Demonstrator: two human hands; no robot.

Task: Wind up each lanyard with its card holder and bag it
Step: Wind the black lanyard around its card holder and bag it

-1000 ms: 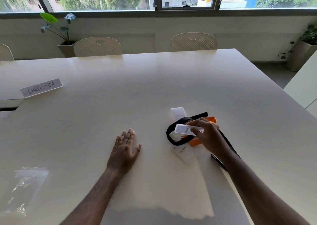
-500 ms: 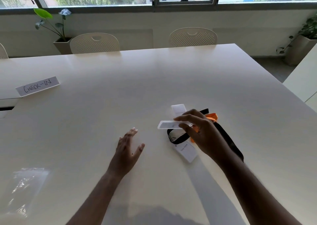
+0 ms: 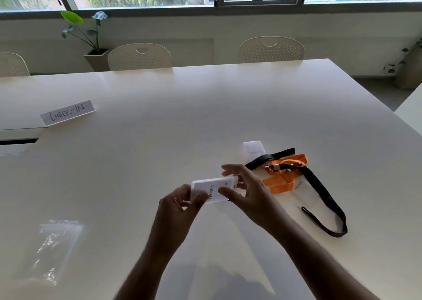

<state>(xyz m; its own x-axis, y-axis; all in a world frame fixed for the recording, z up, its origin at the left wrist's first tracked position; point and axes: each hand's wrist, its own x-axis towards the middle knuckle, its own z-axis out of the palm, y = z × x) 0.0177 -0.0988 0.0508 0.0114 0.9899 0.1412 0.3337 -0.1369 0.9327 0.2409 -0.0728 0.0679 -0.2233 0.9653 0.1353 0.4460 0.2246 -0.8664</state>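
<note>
- The white desk (image 3: 159, 121) stretches wide and bare ahead of the hands, up to its far edge by the chairs (image 3: 139, 56); the right edge falls off past the lanyards.
- A "CHECK-IN" sign (image 3: 67, 112) sits far left; clear bags (image 3: 57, 240) lie near left.
- The left hand (image 3: 180, 205) and right hand (image 3: 245, 191) both pinch a white card holder (image 3: 211, 190) above the desk, printed face up.
- Just right, a black lanyard (image 3: 319, 192) and an orange lanyard (image 3: 284, 176) lie tangled, unwound.

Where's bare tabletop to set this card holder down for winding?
Bare stretch between the plastic bags at left and the hands, and past the CHECK-IN sign toward the chairs. Crowded right of the right hand: orange lanyard and black lanyard tangled there.
</note>
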